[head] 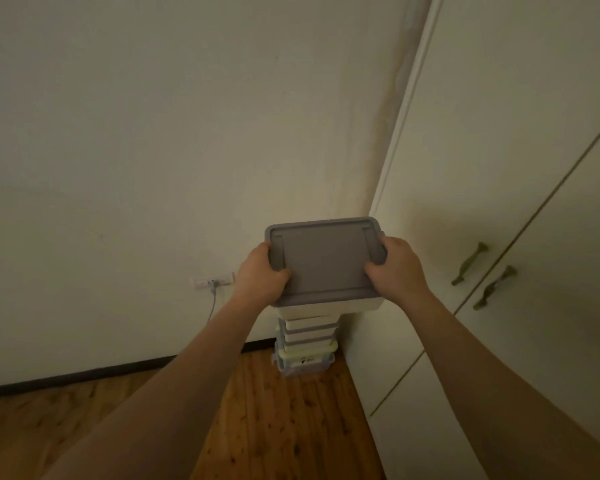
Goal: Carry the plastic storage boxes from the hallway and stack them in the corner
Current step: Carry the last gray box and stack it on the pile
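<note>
A white plastic storage box with a grey lid [326, 259] is held out in front of me, right over the corner. My left hand [260, 273] grips its near left corner, thumb on the lid. My right hand [397, 266] grips the near right corner the same way. Below it a stack of several lidded storage boxes [307, 344] stands on the wooden floor in the corner, between the wall and the wardrobe. Whether the held box touches the top of the stack cannot be told; the stack's top is hidden behind it.
A white wardrobe [499, 202] with two green door handles [470, 263] stands close on the right. On the left wall a socket [212, 281] holds a plugged-in cable that hangs toward the floor. The wooden floor [284, 417] runs between my arms to the stack.
</note>
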`<state>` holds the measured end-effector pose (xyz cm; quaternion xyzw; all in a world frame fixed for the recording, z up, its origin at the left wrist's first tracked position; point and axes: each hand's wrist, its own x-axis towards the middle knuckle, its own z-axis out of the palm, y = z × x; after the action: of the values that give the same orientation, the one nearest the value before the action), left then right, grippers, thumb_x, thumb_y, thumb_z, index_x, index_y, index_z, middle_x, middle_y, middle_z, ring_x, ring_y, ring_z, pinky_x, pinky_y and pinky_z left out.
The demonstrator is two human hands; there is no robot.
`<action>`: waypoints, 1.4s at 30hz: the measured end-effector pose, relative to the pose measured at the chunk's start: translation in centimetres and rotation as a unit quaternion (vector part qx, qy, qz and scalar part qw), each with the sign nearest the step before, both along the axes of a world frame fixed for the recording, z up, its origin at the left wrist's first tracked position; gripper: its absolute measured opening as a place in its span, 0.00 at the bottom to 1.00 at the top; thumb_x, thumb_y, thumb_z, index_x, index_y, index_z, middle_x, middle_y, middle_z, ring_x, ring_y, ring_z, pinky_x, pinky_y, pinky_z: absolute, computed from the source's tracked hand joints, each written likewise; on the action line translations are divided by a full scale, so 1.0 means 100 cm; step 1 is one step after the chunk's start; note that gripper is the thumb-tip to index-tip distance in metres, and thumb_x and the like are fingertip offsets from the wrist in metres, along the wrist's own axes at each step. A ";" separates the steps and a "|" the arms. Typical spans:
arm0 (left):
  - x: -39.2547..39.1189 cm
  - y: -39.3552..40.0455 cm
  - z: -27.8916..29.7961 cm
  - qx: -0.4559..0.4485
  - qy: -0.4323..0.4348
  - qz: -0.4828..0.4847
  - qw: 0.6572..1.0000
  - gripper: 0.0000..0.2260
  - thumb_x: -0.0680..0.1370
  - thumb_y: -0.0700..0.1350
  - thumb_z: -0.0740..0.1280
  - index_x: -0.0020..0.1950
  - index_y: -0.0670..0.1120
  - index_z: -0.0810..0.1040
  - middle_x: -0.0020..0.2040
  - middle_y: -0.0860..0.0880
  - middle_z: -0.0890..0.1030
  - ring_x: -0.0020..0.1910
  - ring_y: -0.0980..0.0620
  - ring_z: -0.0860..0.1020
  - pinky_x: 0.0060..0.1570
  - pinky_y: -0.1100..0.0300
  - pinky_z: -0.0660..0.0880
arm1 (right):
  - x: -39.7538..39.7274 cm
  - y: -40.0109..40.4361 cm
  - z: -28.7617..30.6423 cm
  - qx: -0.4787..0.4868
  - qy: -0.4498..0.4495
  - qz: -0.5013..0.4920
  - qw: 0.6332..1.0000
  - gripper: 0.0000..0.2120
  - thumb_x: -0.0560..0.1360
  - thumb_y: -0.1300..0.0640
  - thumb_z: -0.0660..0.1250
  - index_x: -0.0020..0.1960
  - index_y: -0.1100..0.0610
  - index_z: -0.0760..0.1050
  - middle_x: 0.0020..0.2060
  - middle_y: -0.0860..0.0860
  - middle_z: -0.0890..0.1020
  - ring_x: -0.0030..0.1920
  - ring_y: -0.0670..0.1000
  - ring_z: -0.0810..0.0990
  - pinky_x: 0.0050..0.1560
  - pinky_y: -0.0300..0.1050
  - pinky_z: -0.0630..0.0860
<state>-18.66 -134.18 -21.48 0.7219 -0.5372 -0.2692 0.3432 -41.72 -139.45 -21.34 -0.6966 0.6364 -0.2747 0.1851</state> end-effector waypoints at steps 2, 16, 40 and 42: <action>0.000 -0.016 -0.010 0.010 0.009 0.002 1.000 0.21 0.76 0.44 0.67 0.68 0.46 0.70 0.61 0.45 0.77 0.57 0.43 0.76 0.57 0.47 0.76 | 0.000 -0.021 -0.010 0.010 0.005 0.010 1.000 0.19 0.71 0.56 0.67 0.62 0.55 0.74 0.55 0.53 0.74 0.47 0.51 0.72 0.45 0.43 0.68; 0.025 -0.148 -0.079 0.097 0.082 -0.048 0.991 0.20 0.77 0.36 0.60 0.70 0.44 0.67 0.63 0.43 0.74 0.58 0.44 0.74 0.56 0.51 0.73 | 0.020 -0.155 -0.079 0.093 0.020 0.002 0.995 0.24 0.67 0.57 0.73 0.62 0.56 0.74 0.55 0.54 0.74 0.53 0.57 0.77 0.47 0.42 0.69; 0.017 -0.248 -0.228 0.121 0.102 -0.001 0.987 0.21 0.82 0.39 0.56 0.75 0.49 0.64 0.68 0.47 0.73 0.63 0.49 0.73 0.61 0.54 0.70 | 0.011 -0.263 -0.240 0.173 0.020 0.031 0.984 0.32 0.72 0.54 0.73 0.73 0.56 0.66 0.68 0.54 0.70 0.65 0.57 0.72 0.67 0.50 0.71; 0.016 -0.252 -0.242 0.119 0.105 0.007 0.987 0.20 0.82 0.38 0.56 0.74 0.49 0.65 0.65 0.48 0.74 0.60 0.51 0.72 0.59 0.57 0.70 | 0.011 -0.272 -0.254 0.171 0.024 0.041 0.984 0.32 0.72 0.54 0.73 0.73 0.57 0.67 0.68 0.54 0.70 0.66 0.57 0.72 0.67 0.48 0.69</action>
<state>-17.02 -159.37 -45.72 0.7289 -0.4571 -0.4036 0.3111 -40.63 -166.66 -46.76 -0.6863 0.6495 -0.1371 0.2973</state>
